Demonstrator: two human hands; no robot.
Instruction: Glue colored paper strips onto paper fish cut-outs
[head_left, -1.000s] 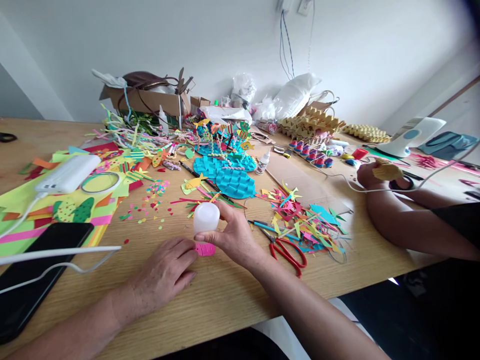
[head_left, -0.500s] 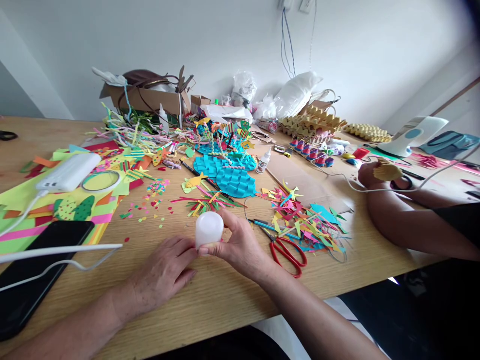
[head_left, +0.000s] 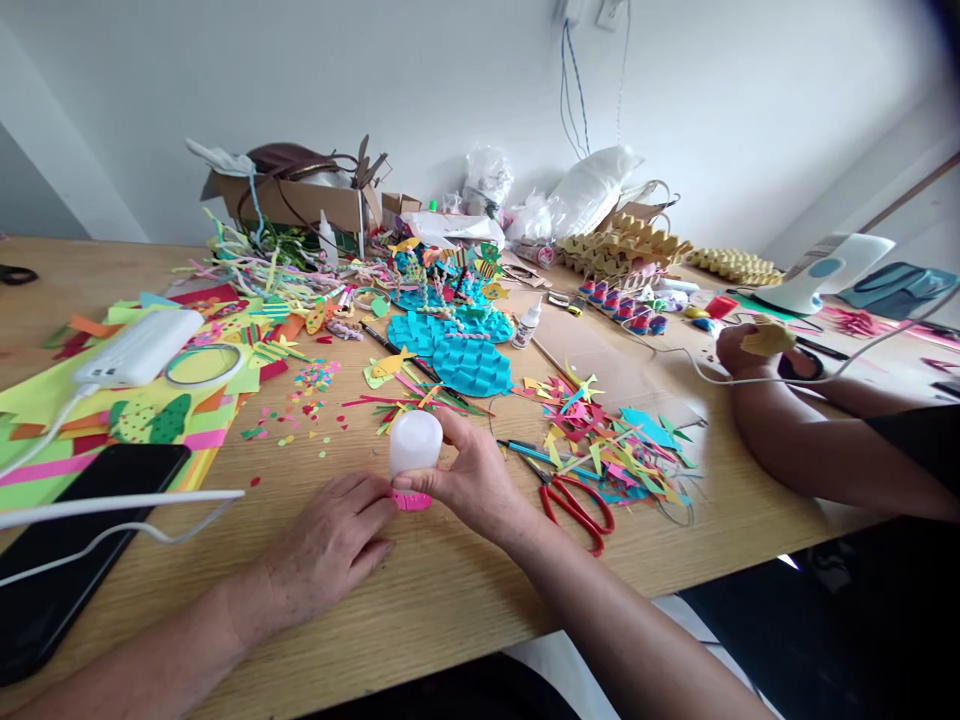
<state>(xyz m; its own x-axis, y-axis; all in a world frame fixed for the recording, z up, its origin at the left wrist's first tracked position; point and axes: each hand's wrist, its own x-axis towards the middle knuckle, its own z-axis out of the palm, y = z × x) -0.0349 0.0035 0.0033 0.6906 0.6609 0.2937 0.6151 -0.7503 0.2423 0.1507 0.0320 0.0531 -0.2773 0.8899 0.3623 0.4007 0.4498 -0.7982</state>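
White bottle (head_left: 415, 442), base-up, long axis steep

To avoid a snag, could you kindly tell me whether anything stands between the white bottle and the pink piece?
Nothing visible does: the right hand holds the white bottle over the pink piece, hiding any contact, with the left hand at the piece's left end.

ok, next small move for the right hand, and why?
Probably lift the bottle slightly with the right hand, the left hand steadying the pink piece. The bottle looks tipped bottom-up over the piece, hiding its own tip and part of the piece, so its aim can't be checked; the left fingers are already at the piece's left edge.
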